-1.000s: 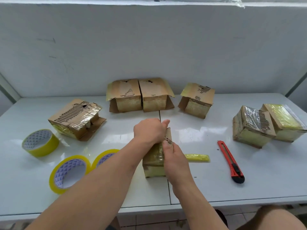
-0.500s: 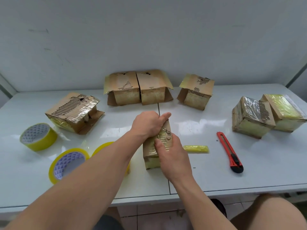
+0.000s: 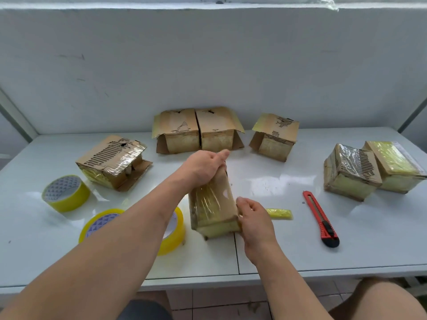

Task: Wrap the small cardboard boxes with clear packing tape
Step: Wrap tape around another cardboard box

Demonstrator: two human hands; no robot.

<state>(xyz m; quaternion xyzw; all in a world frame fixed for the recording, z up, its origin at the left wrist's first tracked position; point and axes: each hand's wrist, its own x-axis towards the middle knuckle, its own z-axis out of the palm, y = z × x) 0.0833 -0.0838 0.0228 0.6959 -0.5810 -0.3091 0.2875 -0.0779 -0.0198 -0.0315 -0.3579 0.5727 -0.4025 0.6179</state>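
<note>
Red knife (image 3: 320,218), yellow tape roll (image 3: 65,192), white table (image 3: 346,250)

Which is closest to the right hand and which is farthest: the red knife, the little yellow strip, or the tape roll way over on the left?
From the right hand, in the head view:
1. The yellow strip, just beside it on the right.
2. The red knife, farther right on the table.
3. The tape roll, far away on the left side.

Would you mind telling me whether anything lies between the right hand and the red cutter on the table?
Only a short yellow tape scrap lies between the right hand and the cutter; it lies flat on the table, just beside the hand.
</note>
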